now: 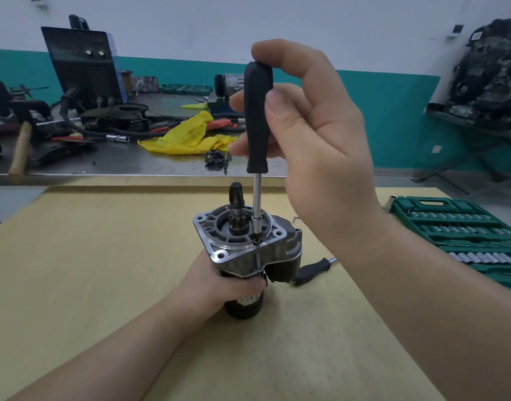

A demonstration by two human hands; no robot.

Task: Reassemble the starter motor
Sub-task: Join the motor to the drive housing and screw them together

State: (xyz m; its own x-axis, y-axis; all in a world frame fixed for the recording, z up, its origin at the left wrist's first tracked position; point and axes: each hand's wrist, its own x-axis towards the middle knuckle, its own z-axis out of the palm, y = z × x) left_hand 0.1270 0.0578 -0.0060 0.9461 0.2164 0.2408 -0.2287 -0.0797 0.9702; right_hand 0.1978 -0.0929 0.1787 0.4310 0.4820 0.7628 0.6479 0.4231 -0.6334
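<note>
Motor: starter motor (242, 250) stands upright on the wooden table (103, 270) — gear end up.
Left hand: left hand (219, 282) wraps the dark body, fingers curled round it.
Right hand: right hand (312, 134) pinches the screwdriver (258, 140) handle — tip in the flange.
Nearby: socket set (462, 241) at right.

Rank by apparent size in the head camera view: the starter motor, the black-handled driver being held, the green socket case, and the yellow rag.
1. Green socket case, partly cut off by the frame
2. Starter motor
3. Yellow rag, though it lies farther away, so its rank against the motor is unsure
4. Black-handled driver, long but thin
</note>
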